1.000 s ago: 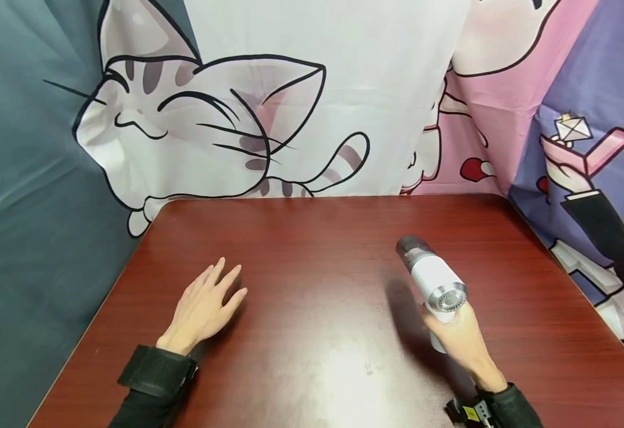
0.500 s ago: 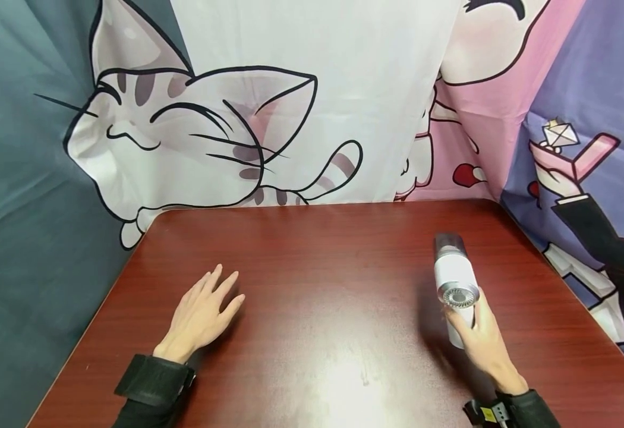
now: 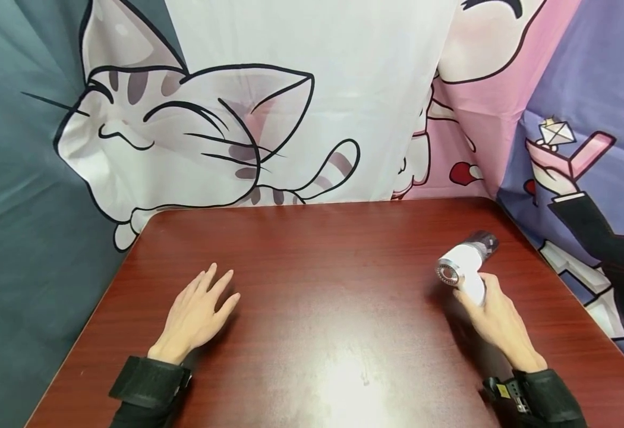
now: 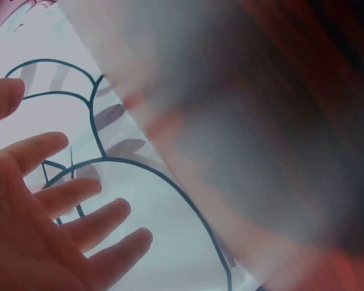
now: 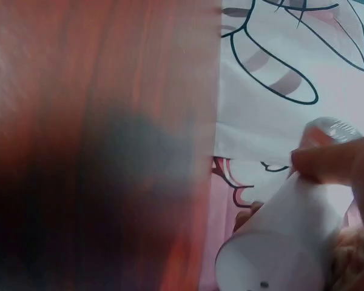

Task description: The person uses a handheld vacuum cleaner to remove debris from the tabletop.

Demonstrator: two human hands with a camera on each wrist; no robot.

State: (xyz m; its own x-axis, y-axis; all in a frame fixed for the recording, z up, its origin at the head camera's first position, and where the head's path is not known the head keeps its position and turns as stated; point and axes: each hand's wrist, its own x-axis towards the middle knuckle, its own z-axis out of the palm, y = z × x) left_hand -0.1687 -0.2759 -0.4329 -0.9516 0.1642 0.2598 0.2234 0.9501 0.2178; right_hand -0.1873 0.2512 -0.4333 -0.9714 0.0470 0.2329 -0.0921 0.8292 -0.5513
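Observation:
My right hand (image 3: 499, 315) grips the white handle of a small handheld vacuum cleaner (image 3: 463, 260) over the right part of the brown table (image 3: 312, 267). Its clear smoky nozzle end points to the far right, and the round silver vent faces back to the left. In the right wrist view, the flat base of the vacuum's handle (image 5: 267, 260) shows, with fingers wrapped round it. At the left, my left hand (image 3: 194, 312) lies palm down with fingers spread, holding nothing. Whether it touches the table I cannot tell. In the left wrist view, its straight fingers (image 4: 103, 224) show.
Behind the table hangs a white cloth (image 3: 376, 107) with a cartoon cat. Pink and blue printed cloth (image 3: 574, 178) hangs on the right, plain teal cloth (image 3: 18, 238) on the left. Dark straps with devices (image 3: 510, 395) sit on both wrists.
My right hand has moved right with the vacuum and turned it, so its nozzle swung from pointing far left to far right. The left hand stays nearly still; the view shifted slightly.

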